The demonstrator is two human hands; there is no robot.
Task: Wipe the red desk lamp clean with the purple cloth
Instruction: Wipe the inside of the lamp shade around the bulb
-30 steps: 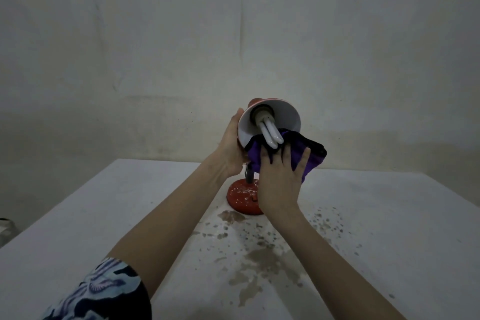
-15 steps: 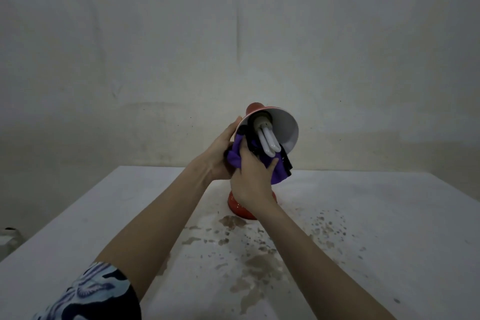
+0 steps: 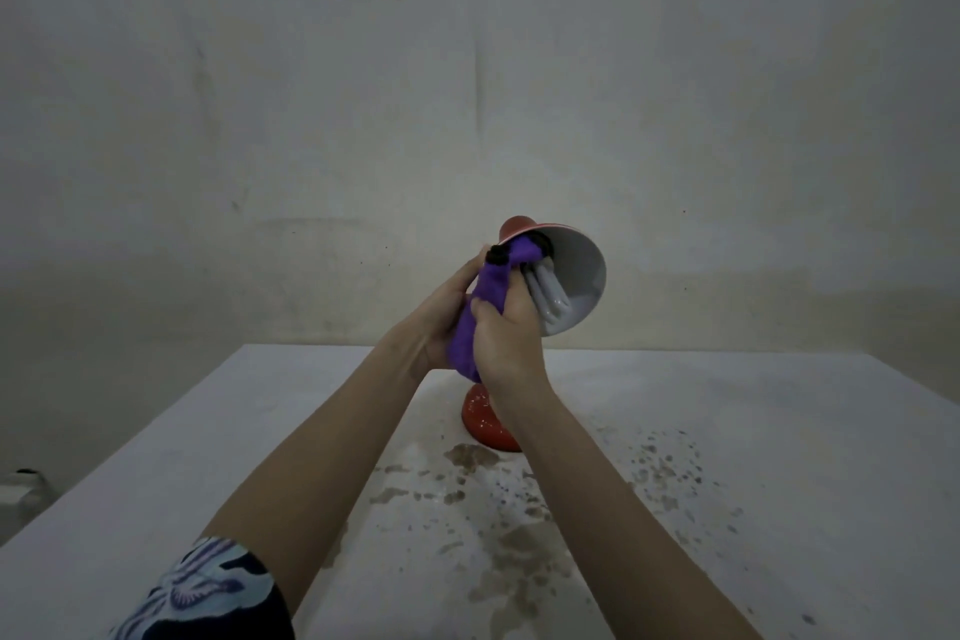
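The red desk lamp stands on the white table [image 3: 779,431], its round base [image 3: 480,421] behind my wrists. Its shade [image 3: 579,270] is tipped toward me, white inside, with a white tube bulb [image 3: 550,299] showing. My right hand [image 3: 506,343] grips the purple cloth [image 3: 485,296] and presses it against the left rim and inside of the shade, up by the bulb socket. My left hand [image 3: 444,314] is cupped around the shade's left side behind the cloth; its fingers are mostly hidden. The lamp's neck is hidden by my hands.
Brown wet stains and speckles [image 3: 509,525] spread over the table in front of the lamp base. A plain pale wall rises right behind the table. A small grey object [image 3: 21,489] sits low beyond the table's left edge.
The cloth moved from under the shade's lower right rim across to its left side and up to the socket. The shade has swung to face more to the right.
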